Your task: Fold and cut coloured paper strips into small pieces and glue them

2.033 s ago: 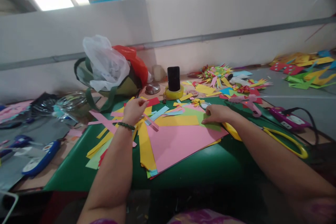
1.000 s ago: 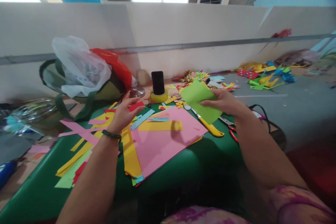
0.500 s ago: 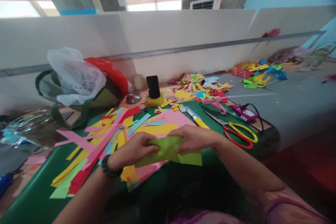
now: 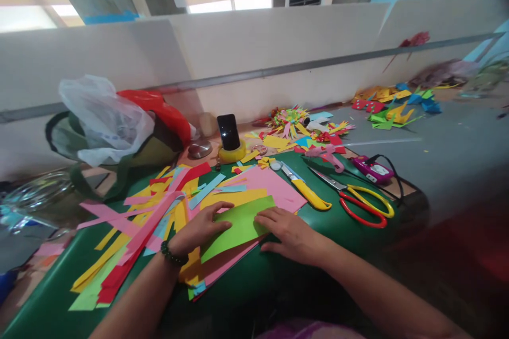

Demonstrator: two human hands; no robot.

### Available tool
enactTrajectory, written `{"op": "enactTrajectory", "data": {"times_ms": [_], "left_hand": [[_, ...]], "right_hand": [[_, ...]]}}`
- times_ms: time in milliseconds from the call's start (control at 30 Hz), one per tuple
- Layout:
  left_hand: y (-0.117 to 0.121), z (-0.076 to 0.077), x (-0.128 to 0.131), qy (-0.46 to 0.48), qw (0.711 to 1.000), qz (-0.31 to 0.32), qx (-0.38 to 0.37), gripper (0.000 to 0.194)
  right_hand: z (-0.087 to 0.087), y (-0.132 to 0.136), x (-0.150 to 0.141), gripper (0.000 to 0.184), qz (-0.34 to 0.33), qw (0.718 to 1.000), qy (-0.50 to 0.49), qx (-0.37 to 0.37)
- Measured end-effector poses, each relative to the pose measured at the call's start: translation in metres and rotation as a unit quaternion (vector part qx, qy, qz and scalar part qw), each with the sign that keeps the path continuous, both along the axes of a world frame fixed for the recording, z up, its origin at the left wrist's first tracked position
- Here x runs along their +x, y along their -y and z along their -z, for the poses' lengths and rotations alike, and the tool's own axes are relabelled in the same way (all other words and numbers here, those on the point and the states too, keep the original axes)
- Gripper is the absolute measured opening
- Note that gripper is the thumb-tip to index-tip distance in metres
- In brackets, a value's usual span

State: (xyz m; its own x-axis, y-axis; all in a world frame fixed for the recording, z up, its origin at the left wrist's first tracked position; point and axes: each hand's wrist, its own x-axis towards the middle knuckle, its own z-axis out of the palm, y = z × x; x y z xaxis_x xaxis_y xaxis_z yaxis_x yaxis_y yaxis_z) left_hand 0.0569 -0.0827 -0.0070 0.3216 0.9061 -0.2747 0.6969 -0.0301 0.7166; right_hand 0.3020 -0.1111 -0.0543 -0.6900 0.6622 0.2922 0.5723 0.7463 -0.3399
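Note:
A rectangular green paper (image 4: 238, 225) lies slanted over a stack of pink paper (image 4: 278, 185) and yellow paper (image 4: 240, 197). On its left end rests my left hand (image 4: 202, 230), thumb and fingers apart, with a dark beaded bracelet at the wrist. Stretched fingers of my right hand (image 4: 288, 233) lie over the paper's right edge, the thumb spread away below. A yellow-handled utility knife (image 4: 308, 190) and a pair of scissors (image 4: 358, 198) with red and yellow handles lie to the right of the stack.
Cut paper strips (image 4: 135, 228) cover the left of the green mat. Behind stand a bag (image 4: 159, 143) and a phone (image 4: 228, 132) leaning in a yellow tape roll (image 4: 231, 153). At right are a pink glue gun (image 4: 328, 156), a purple power box (image 4: 374, 169) and folded paper pieces (image 4: 392, 114).
The green paper has come down flat onto the stack. My right hand has loosened its grip and spread out along the paper's right edge; my left hand has opened on the left end.

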Motion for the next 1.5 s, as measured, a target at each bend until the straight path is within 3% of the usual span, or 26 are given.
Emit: {"op": "enactTrajectory", "data": {"times_ms": [133, 267, 400, 533, 667, 800, 967, 1133, 1500], "left_hand": [[0.002, -0.005, 0.000, 0.011, 0.998, -0.012, -0.060, 0.065], [0.001, -0.004, -0.001, -0.002, 1.000, 0.004, -0.031, 0.058], [0.009, 0.004, 0.001, -0.052, 0.995, 0.025, 0.081, 0.046], [0.031, 0.004, 0.014, -0.128, 0.970, 0.060, 0.197, 0.038], [0.045, -0.001, 0.030, -0.223, 0.955, 0.118, 0.156, 0.026], [0.046, 0.001, 0.031, -0.308, 0.937, 0.082, 0.142, 0.032], [0.052, 0.012, 0.020, -0.273, 0.943, 0.072, 0.174, 0.032], [0.055, 0.019, 0.011, -0.212, 0.956, 0.040, 0.200, 0.034], [0.046, 0.020, 0.005, -0.243, 0.954, 0.012, 0.174, 0.034]], "right_hand": [[0.006, -0.010, 0.003, 0.038, 0.006, 1.000, -0.006, 0.029], [0.010, -0.012, 0.003, 0.012, -0.025, 0.999, -0.001, 0.047], [0.010, -0.012, 0.003, 0.018, -0.020, 0.999, -0.004, 0.031], [0.005, -0.013, 0.003, 0.018, -0.003, 0.999, 0.029, 0.028], [0.001, -0.015, 0.000, 0.017, 0.025, 0.998, 0.062, 0.020], [0.001, -0.016, 0.002, 0.012, 0.027, 0.998, 0.052, -0.009], [0.009, -0.012, 0.019, 0.018, 0.007, 0.999, -0.031, -0.025], [0.010, -0.011, 0.033, 0.018, 0.037, 0.996, -0.068, -0.046], [-0.004, -0.024, 0.028, 0.016, 0.089, 0.994, 0.017, -0.063]]}}
